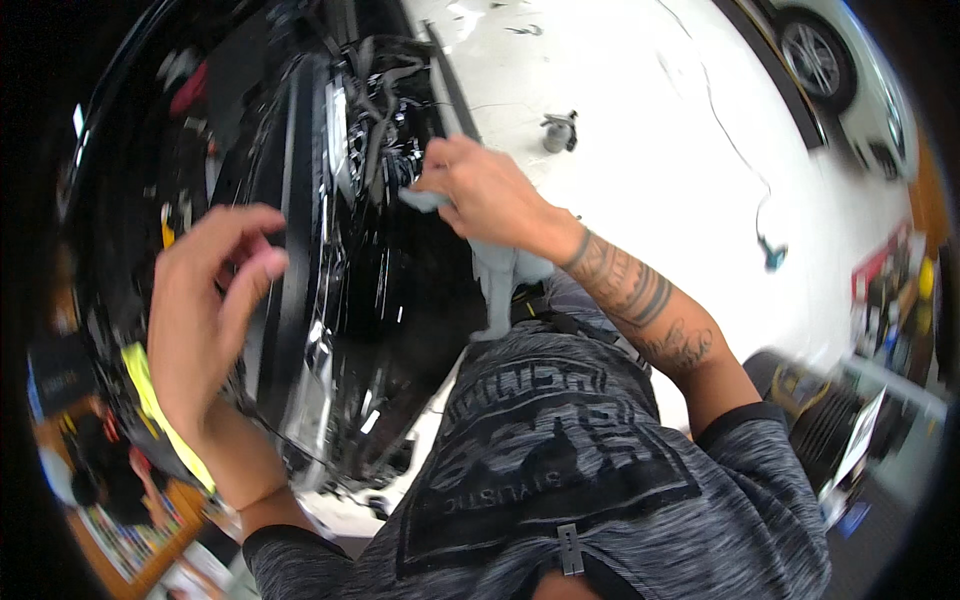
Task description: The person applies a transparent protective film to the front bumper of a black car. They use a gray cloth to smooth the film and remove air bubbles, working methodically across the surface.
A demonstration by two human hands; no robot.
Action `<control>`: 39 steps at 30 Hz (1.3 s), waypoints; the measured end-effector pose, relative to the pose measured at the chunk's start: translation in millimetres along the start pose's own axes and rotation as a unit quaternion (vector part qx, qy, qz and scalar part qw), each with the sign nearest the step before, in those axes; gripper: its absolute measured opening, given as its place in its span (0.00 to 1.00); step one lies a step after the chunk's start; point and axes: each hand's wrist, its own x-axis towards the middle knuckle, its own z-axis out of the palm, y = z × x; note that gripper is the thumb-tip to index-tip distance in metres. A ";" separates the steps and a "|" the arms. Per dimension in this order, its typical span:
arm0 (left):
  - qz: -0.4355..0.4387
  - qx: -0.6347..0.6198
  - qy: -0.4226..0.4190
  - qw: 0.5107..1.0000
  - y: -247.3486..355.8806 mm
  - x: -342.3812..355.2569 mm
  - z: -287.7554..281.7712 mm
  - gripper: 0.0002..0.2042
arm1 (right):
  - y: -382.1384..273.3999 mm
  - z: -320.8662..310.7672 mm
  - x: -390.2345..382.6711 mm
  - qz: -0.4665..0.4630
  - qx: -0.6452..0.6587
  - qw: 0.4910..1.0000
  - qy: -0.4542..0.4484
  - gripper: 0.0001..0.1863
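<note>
One grey cloth [497, 290], limp, gripped in the right hand [485, 190]: front end pokes out left of the fingertips, the rest hangs below the palm toward the shirt [560, 440]. Left hand [205, 300] open, fingers and thumb curved apart, nothing seen in it. Glossy black car part [400, 275] lies between both hands, long axis running near to far; right hand, with the cloth, looks nearer. Can't tell if cloth touches it. Beyond the right hand, small grey tool [557, 135] on the white floor [640, 170].
</note>
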 end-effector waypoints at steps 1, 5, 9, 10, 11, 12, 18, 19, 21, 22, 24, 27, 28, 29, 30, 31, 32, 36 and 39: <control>-0.037 -0.039 0.013 0.998 3.5 -17.6 6.5 0.11 | 5.8 -1.5 16.2 -0.041 -0.012 0.999 -0.017 0.16; -0.259 -0.065 0.180 0.947 20.3 -64.1 71.9 0.15 | -2.2 35.9 -3.2 -0.226 0.039 0.971 -0.062 0.16; -0.328 0.139 0.305 0.883 22.3 -53.5 146.0 0.24 | 22.9 15.6 3.1 -0.355 0.121 0.909 -0.180 0.17; -0.330 0.183 0.334 0.864 24.7 -45.6 154.8 0.24 | 29.9 9.3 12.3 -0.370 0.129 0.904 -0.171 0.18; -0.348 0.201 0.356 0.843 22.8 -43.3 162.3 0.23 | 33.9 3.4 23.1 -0.391 0.135 0.897 -0.152 0.20; -0.352 0.228 0.375 0.827 18.2 -38.4 169.6 0.21 | 38.7 3.3 32.7 -0.409 0.116 0.894 -0.141 0.21; -0.308 0.333 0.440 0.775 10.0 -34.3 207.8 0.15 | 56.9 31.9 57.1 -0.555 0.083 0.822 -0.100 0.19; -0.298 0.341 0.448 0.771 13.2 -33.0 210.7 0.15 | 58.0 31.9 58.3 -0.563 0.082 0.816 -0.102 0.19; -0.291 0.349 0.423 0.784 20.6 -34.7 216.8 0.15 | 58.0 31.9 62.7 -0.576 0.081 0.807 -0.099 0.20; -0.287 0.351 0.411 0.791 22.1 -35.9 222.9 0.15 | 59.2 32.8 63.3 -0.578 0.088 0.805 -0.104 0.21; -0.304 0.383 0.419 0.765 17.4 -35.0 228.8 0.11 | 60.3 34.9 65.6 -0.579 0.101 0.801 -0.113 0.22; -0.324 0.404 0.414 0.748 13.8 -26.4 230.2 0.06 | 61.3 37.3 68.2 -0.580 0.107 0.799 -0.121 0.24; -0.325 0.401 0.413 0.751 12.9 -28.2 233.3 0.06 | 61.1 36.9 67.0 -0.572 0.113 0.802 -0.127 0.24; -0.324 0.398 0.411 0.754 12.3 -30.6 236.9 0.06 | 60.9 36.7 65.7 -0.564 0.119 0.806 -0.133 0.24; -0.324 0.395 0.409 0.756 11.3 -32.3 240.4 0.07 | 61.0 36.6 64.2 -0.556 0.124 0.810 -0.139 0.25; -0.331 0.391 0.405 0.757 12.0 -32.4 238.7 0.07 | 60.4 37.2 63.7 -0.554 0.127 0.812 -0.136 0.25; -0.337 0.387 0.402 0.758 12.6 -32.2 237.0 0.07 | 59.7 37.9 62.8 -0.552 0.127 0.812 -0.136 0.25; -0.348 0.351 0.382 0.781 20.9 -20.1 234.3 0.09 | 60.9 38.9 65.1 -0.551 0.117 0.815 -0.137 0.25; -0.388 0.346 0.365 0.772 19.3 -20.8 232.2 0.08 | 55.8 37.8 61.9 -0.546 0.118 0.818 -0.139 0.25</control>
